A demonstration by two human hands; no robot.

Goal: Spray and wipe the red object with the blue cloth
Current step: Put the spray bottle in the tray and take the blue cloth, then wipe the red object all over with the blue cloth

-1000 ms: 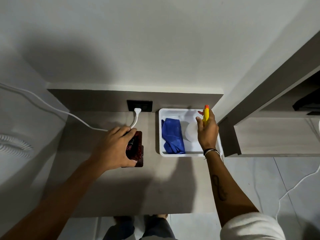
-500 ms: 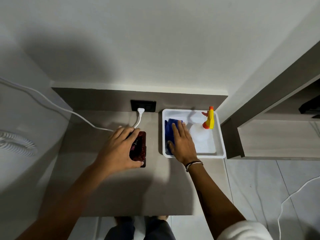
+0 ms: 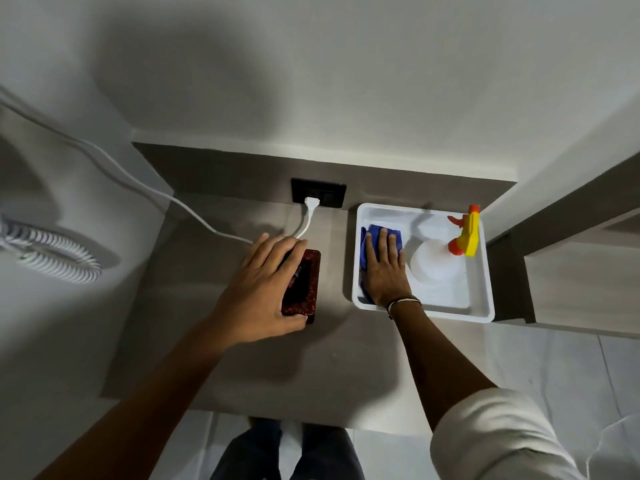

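Right hand (image 3: 384,271): we are laying it flat, fingers spread and not yet closed, on the blue cloth (image 3: 364,252) in the left part of the white tray (image 3: 481,315). The cloth is showing only at the fingertips and along the left edge of the hand; it is looking soft and light, likely to bunch, so we are judging a pinch of gathered folds the best hold.

Left hand (image 3: 263,289): we are pressing it over the red object (image 3: 304,289), fingers curved along its far side and thumb at its near end, steadying it on the bench (image 3: 242,368). The object is reading as flat, stiff and glossy, possibly slippery once wet; holding it by the long edges is seeming safest.

Spray bottle (image 3: 440,258): it is lying in the right part of the tray, yellow and orange head toward the wall, untouched and just beside the right hand.

White cable (image 3: 194,220): it is running from the black socket (image 3: 318,192) past the left fingers.
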